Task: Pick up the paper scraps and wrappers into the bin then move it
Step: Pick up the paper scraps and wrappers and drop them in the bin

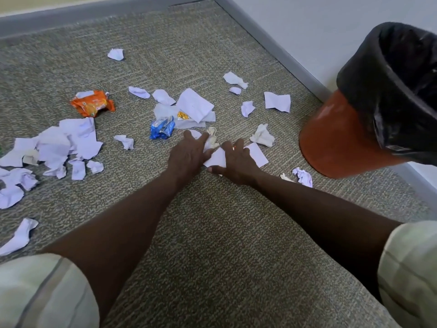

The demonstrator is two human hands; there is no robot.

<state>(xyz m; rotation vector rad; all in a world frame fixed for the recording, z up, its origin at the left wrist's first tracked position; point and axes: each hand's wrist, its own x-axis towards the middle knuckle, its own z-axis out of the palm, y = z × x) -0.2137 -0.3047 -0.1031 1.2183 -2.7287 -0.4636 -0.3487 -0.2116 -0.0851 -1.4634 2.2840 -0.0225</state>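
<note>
I look down at a flecked grey-green carpet (212, 245). A grey baseboard (272, 47) edges it along two pale walls (319, 24) that meet in a corner ahead of me.

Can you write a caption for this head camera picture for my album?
Both hands, left and right, gather white paper beside the orange bin.

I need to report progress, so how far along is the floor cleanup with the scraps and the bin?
Barely started. Nothing shows as binned; the inside of the bin looks dark. In hand: left hand and right hand press on a flat white sheet. Left: the orange wrapper, blue wrapper, the scrap pile, then moving the bin.
</note>
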